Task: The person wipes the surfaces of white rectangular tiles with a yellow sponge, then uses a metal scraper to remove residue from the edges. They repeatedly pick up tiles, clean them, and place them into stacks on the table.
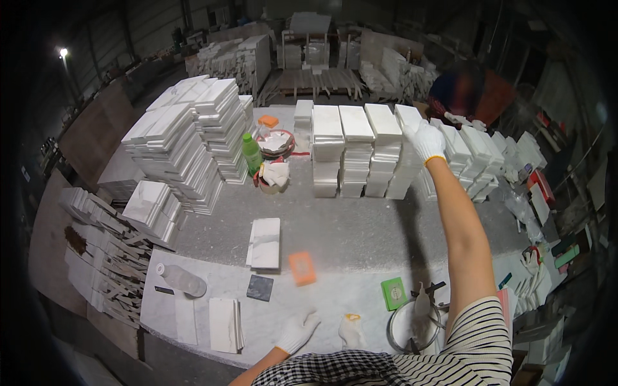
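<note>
My right hand, in a white glove, is stretched far out to a stack of white marble tiles. Its fingers are closed over the right edge of the top tile; part of the grip is hidden. My left hand, gloved too, lies low over the pale marble slab with its fingers stretched out and nothing in them. A crumpled white glove lies to its right. Ahead of it are an orange block, blurred, and a dark grey square pad. A short tile stack stands farther off.
Tall tile stacks rise at the far left, beside a green bottle. Near left are a clear bottle and leaning tiles. A green block and a round metal pan sit near my right arm. Another person works beyond.
</note>
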{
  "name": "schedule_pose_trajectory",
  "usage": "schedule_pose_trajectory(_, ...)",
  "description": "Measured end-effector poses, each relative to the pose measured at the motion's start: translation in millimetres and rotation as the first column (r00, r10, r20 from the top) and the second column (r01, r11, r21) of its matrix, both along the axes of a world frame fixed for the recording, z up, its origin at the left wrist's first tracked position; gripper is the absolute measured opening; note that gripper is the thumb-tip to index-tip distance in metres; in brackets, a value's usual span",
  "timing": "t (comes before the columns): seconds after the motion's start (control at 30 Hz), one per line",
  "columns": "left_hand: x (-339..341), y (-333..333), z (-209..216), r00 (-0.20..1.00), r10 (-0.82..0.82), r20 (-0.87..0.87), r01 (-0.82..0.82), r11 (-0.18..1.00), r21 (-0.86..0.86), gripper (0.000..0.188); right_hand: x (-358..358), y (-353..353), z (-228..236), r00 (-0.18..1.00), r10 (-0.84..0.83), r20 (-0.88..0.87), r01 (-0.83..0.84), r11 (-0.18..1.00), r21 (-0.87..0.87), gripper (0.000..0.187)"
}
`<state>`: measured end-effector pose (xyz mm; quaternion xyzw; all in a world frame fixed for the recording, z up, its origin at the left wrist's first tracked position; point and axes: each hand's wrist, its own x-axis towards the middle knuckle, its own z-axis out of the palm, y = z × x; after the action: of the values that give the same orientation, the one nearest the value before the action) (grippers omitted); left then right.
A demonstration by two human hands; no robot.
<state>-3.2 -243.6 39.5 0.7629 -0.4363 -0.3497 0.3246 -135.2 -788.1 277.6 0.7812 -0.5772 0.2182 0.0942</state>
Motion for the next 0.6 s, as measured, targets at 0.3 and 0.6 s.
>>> schedule_pose_trajectory(0.3, 0.2, -3.1, -5.3, 0.999, 0.010, -0.051, -0.008, 0.999, 0.048, 0.046, -6.0, -1.0, 4.3, 0.998, 0.007, -0.062, -0.007, 1.000, -0.001, 0.077)
schedule_pose_trajectory(0.6, 7.8, 13.4, 19.3, 0.991, -0.011, -0.137, 0.014, 1.000, 0.025, 0.045, 12.1, -4.6, -1.8, 0.990, 0.044, -0.132, -0.048, 0.999, -0.024, 0.073)
